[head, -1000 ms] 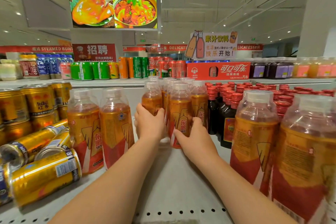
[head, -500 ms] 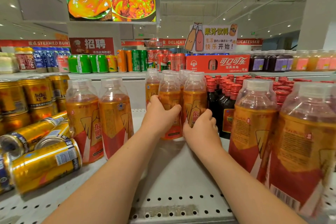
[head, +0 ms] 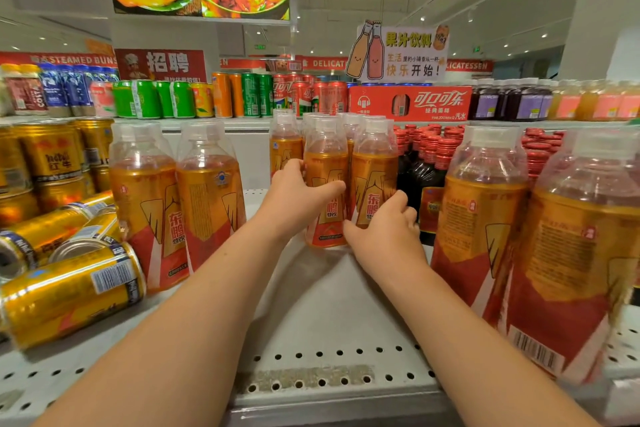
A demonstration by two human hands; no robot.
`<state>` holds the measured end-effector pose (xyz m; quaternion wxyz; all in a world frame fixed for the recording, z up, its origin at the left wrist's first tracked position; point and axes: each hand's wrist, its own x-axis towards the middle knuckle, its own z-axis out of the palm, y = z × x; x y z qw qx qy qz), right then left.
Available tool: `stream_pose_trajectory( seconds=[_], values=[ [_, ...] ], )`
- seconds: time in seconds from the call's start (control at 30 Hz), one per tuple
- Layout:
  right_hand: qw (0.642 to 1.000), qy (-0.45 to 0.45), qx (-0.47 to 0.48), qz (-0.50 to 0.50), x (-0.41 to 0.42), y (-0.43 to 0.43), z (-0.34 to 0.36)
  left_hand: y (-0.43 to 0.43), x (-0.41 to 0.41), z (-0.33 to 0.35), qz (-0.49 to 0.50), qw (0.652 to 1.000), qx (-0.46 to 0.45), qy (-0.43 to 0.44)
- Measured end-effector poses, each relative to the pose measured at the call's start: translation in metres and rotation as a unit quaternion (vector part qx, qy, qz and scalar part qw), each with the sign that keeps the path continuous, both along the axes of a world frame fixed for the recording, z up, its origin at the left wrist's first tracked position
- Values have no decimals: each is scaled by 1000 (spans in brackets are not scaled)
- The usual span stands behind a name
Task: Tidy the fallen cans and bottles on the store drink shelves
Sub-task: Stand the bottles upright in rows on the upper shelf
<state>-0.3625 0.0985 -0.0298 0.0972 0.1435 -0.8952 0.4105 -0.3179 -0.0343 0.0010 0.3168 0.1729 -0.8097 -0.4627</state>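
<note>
Left hand [head: 294, 199] grips the front bottle [head: 325, 180], right hand [head: 384, 236] grips the second bottle [head: 374, 177] at its 3 o'clock; shoving could topple the back bottles [head: 284, 140]

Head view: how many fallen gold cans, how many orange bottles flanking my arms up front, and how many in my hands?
Fallen gold cans: 4 showing
Front orange bottles, 2 on each side of the arms: 4
Held orange bottles, one in the left hand, one in the right hand: 2
Total: 10
</note>
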Motion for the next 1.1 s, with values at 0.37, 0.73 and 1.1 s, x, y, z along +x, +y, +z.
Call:
stream_pose_trajectory(
  seconds=[0.37,0.73,1.1],
  values=[
    [995,76,38,-45,1,-5,-3,2,-4,-7,6,1000,5,14],
    [995,80,32,-40,5,0,2,8,-2,-9,12,1000,-11,15],
    [997,62,15,-45,-1,-5,-2,15,-1,-7,23,998,-65,-9]
  ],
)
